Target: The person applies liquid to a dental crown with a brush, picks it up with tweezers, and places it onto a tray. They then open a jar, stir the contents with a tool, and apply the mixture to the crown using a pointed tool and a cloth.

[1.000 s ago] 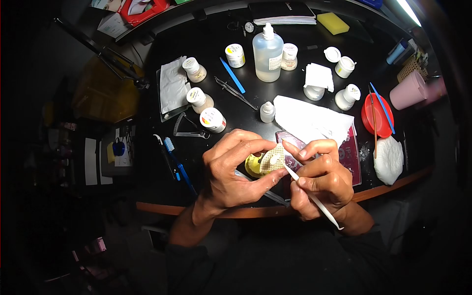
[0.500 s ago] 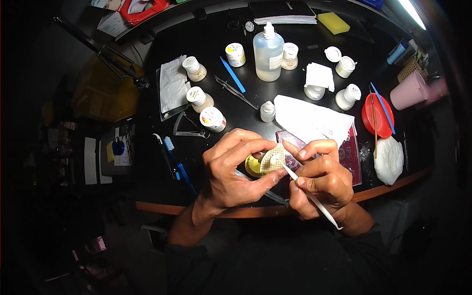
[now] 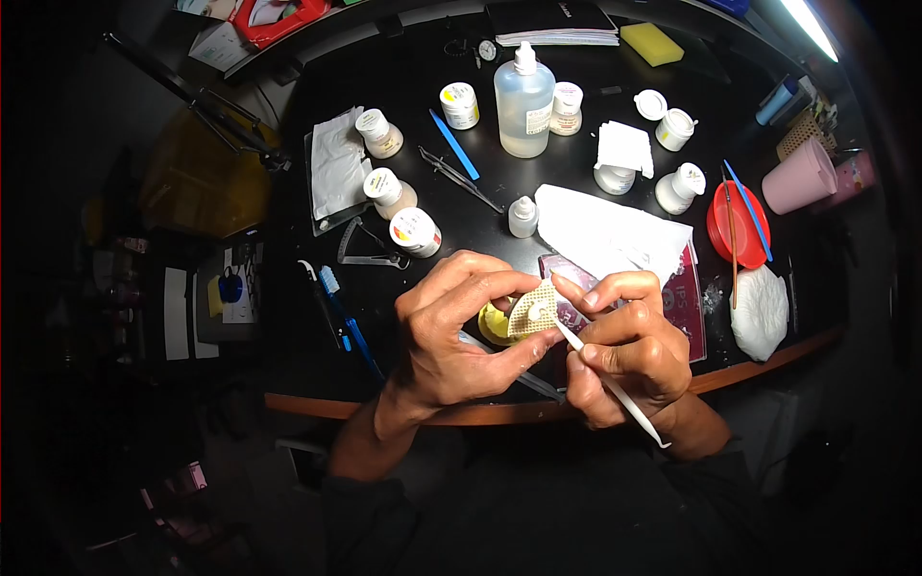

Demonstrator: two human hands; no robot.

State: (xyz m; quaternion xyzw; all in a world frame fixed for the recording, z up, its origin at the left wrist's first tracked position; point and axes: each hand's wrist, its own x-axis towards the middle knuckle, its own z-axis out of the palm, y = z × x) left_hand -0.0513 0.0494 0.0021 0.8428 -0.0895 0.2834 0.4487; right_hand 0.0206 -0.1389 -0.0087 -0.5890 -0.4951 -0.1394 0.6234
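Observation:
Near the front of the black table, my left hand (image 3: 459,331) pinches a beige perforated tray (image 3: 523,322) between thumb and fingers. A small white piece (image 3: 538,310) sits on its holed surface. My right hand (image 3: 629,350) holds a slim white tool (image 3: 615,389) like a pen, its tip at the lower right edge of the perforated tray and its hooked end pointing down right. Partly hidden behind my left fingers is a yellow object (image 3: 495,324). Under the hands lies a dark red sheet marked IPS (image 3: 684,302).
Behind the hands stand a large clear bottle (image 3: 524,110), a dropper bottle (image 3: 522,218) and several white-lidded jars (image 3: 415,231). White paper (image 3: 615,230) lies centre right. On the right are a red bowl (image 3: 738,226), a pink cup (image 3: 799,176) and a white pad (image 3: 760,312); blue-handled brushes (image 3: 355,336) lie left.

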